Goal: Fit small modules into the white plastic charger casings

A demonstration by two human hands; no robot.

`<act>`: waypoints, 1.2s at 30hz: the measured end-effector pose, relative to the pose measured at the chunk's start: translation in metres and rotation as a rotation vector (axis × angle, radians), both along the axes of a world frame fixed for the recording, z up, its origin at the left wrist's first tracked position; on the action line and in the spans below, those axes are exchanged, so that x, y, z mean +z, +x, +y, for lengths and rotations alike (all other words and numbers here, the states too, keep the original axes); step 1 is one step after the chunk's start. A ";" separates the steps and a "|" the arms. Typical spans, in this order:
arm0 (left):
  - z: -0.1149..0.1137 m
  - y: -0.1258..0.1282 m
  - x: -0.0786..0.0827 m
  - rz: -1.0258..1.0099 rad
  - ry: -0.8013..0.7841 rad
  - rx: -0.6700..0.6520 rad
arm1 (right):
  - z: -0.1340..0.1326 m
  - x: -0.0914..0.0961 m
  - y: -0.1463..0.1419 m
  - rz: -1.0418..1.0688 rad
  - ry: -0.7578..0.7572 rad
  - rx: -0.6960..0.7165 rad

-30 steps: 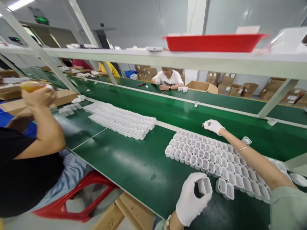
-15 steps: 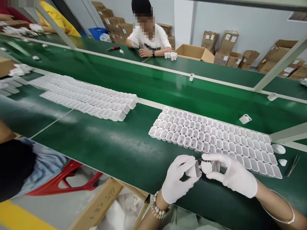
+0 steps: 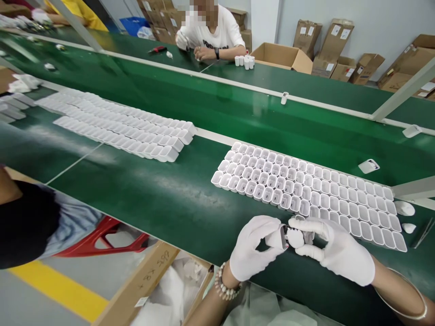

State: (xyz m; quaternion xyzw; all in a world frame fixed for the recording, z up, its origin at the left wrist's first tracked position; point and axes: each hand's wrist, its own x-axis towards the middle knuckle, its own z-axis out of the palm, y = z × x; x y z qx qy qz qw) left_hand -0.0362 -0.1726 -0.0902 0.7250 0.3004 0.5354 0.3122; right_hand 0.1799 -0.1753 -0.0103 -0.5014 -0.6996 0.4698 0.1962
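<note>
Head view, I had left fingers (image 3: 269, 221) gripping a cup (image 3: 277, 238), right fingers (image 3: 310, 224) pinching a white piece (image 3: 295, 238), beside the cup rows (image 3: 302, 186).

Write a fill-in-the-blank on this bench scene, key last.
The left hand holds a cup and wears a ____ glove.
A metal bangle circles the right wrist; a beaded bracelet circles the ____ one.
The cups lined up nearby have openings facing ____.
The stool is ____.

Missing words: white; left; up; red.
</note>
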 end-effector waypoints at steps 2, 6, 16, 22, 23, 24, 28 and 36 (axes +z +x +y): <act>0.000 0.000 0.000 -0.012 -0.003 -0.001 | -0.001 0.001 -0.001 -0.036 -0.012 -0.010; 0.000 0.000 0.000 -0.002 0.017 0.007 | -0.004 0.000 -0.002 -0.067 0.049 -0.014; 0.001 0.001 -0.002 0.026 0.048 -0.019 | -0.010 0.006 -0.008 -0.135 0.219 0.060; 0.001 0.002 -0.001 0.004 0.026 -0.025 | -0.011 0.003 -0.007 -0.083 0.242 0.010; 0.001 0.002 -0.001 0.001 0.024 -0.027 | -0.011 0.002 -0.007 -0.082 0.257 0.016; 0.001 0.001 -0.002 -0.001 0.023 -0.026 | -0.011 0.002 -0.007 -0.082 0.277 0.026; 0.000 0.000 -0.002 0.017 0.030 -0.024 | -0.009 0.003 -0.010 -0.144 0.288 0.069; -0.001 0.002 0.000 -0.036 -0.020 -0.040 | -0.007 -0.024 -0.009 -0.188 0.460 0.098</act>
